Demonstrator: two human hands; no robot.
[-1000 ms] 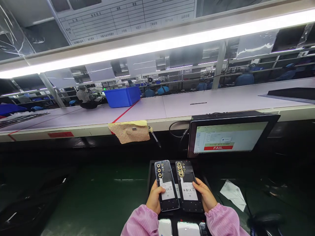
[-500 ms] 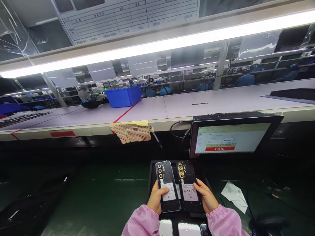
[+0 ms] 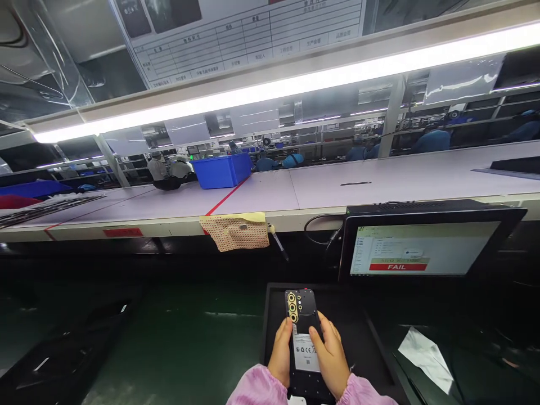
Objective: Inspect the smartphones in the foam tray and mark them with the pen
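One black phone body (image 3: 302, 337) with gold camera rings and a white label lies face down between my hands, over a black tray (image 3: 358, 332). My left hand (image 3: 282, 351) grips its left edge and my right hand (image 3: 331, 354) grips its right edge, fingers over the label. Both wrists wear pink sleeves. The phone's lower end is hidden at the frame's bottom edge.
A monitor (image 3: 426, 244) behind the tray shows a red FAIL bar. A white paper (image 3: 428, 351) lies right of the tray on the green mat. Above runs a pale conveyor shelf (image 3: 337, 188) with a blue bin (image 3: 223, 169) and a hanging perforated pad (image 3: 236, 232). Other workers sit beyond.
Two phone bodies lay side by side under my hands before; now a single one shows, held by both hands. The view has shifted so everything sits further right and lower.
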